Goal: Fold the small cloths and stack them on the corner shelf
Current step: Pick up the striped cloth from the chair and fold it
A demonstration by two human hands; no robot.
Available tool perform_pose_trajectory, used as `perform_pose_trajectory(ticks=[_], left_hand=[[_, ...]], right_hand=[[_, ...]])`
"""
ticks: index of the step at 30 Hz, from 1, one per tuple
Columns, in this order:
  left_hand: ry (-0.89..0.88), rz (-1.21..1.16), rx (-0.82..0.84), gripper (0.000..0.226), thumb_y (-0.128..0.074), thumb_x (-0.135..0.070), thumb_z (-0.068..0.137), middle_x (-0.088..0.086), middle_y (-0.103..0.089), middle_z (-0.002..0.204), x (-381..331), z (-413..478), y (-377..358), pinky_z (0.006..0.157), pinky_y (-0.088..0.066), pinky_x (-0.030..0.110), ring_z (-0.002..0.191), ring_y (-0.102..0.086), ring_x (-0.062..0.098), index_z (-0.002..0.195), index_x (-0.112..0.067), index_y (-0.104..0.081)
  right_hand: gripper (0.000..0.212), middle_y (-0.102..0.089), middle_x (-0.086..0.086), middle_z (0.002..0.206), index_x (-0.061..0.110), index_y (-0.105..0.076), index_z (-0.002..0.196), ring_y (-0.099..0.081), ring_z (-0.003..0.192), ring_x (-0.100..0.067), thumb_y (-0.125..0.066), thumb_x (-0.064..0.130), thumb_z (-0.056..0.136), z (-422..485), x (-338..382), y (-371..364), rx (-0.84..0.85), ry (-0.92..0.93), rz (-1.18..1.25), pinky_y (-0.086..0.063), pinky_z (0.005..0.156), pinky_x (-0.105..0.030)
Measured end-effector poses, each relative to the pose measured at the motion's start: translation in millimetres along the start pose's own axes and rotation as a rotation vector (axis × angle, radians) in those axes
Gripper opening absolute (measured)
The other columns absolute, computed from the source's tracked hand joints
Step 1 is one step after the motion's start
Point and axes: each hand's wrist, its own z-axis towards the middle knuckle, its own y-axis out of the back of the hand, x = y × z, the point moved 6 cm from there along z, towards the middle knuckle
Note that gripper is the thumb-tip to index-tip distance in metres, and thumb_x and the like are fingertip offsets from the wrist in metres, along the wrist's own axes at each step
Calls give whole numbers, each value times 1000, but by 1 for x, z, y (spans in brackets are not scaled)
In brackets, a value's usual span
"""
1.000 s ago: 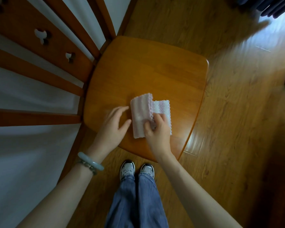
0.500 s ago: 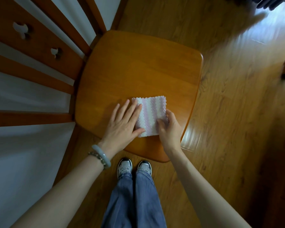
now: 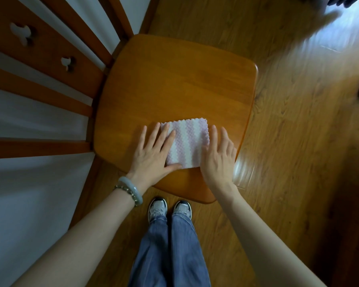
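1 small pink-and-white striped waffle-weave cloth point(image 3: 186, 142) is all the head view shows of the laundry, lying flat as a neat rectangle on the glossy orange-brown wooden chair seat point(image 3: 174, 79), towards its near edge. It looks folded at least once, though the number of layers cannot be told from above. No other cloths and no corner shelf are in view, so how many remain, or whether any are already stacked, cannot be judged; carrying this 1 to the shelf appears to be still ahead.

The left hand point(image 3: 153, 152), with a pale green bangle and beaded bracelet point(image 3: 131, 191) at its wrist, lies palm down with fingers spread. Its index and middle fingers rest on the cloth's left margin and the thumb touches the near left corner; the other fingers sit on bare wood. The right hand point(image 3: 219, 156) is also open and flat, fingers together, its inner edge against the cloth's right side. Neither hand pinches or lifts anything; both seem to be smoothing or squaring the fold.
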Motion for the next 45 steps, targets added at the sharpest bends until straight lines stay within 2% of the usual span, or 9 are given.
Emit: perform_pose_trajectory(ticks=[5,14,18,22,25,30,34,38,45], left_hand=[[-21,-47,-27,76,-3,-71,89,7,4,160,3,4,-3,116,2,56,147,4,31,152,-29,7],[57,-181,34,76,-8,-70,89,5,10,160,5,1,1,116,4,51,147,6,29,151,-31,11],[514,-911,-94,77,-53,-44,92,2,-8,158,9,-18,13,110,-32,40,142,-20,25,151,-23,-9],[780,-1124,-90,67,-63,-34,89,2,-41,135,1,-21,6,79,-45,26,112,-48,13,143,-16,-28],[760,-1130,-52,50,-63,-36,88,0,-55,115,-4,-15,-2,70,-49,27,99,-57,17,128,-15,-44],[703,-1218,20,21,-65,-30,88,-7,-60,89,-4,-9,5,57,-44,21,77,-58,8,102,-18,-55],[691,-1543,85,27,-66,-26,88,-4,-68,101,-2,-18,15,73,-55,27,88,-66,10,113,-17,-59],[595,-1635,148,34,-64,-25,89,3,-70,110,-1,-30,36,88,-55,41,98,-69,16,121,-15,-58],[435,-1683,147,34,-62,-17,91,4,-67,114,-16,-60,126,86,-55,36,102,-67,18,123,-16,-52]], right_hand=[[57,-17,-16,157,14,-21,151,-11,146,-32,-27,40,100,9,18,-22,191,379,-151,-9,117,-49],[61,-1,-9,160,25,-6,152,5,147,-29,-14,53,98,17,9,-22,372,327,-74,3,117,-47],[51,-30,-18,146,7,-39,139,-31,131,-28,-52,24,93,15,1,10,203,-42,352,-28,109,-32],[52,-44,-4,125,7,-42,132,-40,100,-4,-63,26,89,5,-5,1,285,-387,602,-34,71,-2],[47,-56,1,104,12,-47,121,-57,87,-8,-69,30,84,3,-6,-7,296,-542,752,-39,60,-9],[22,-58,0,71,10,-60,84,-53,62,-12,-72,28,81,3,0,-16,414,-595,795,-39,51,-23],[25,-69,-6,95,6,-62,104,-68,83,-17,-69,21,86,-2,3,2,464,-615,1050,-56,63,-27],[28,-63,-6,96,6,-51,111,-64,74,-12,-63,22,91,-11,15,28,486,-565,1110,-48,50,-15],[33,-64,-15,114,7,-50,117,-68,96,-24,-64,21,90,-36,27,100,360,-625,1238,-59,79,-39]])
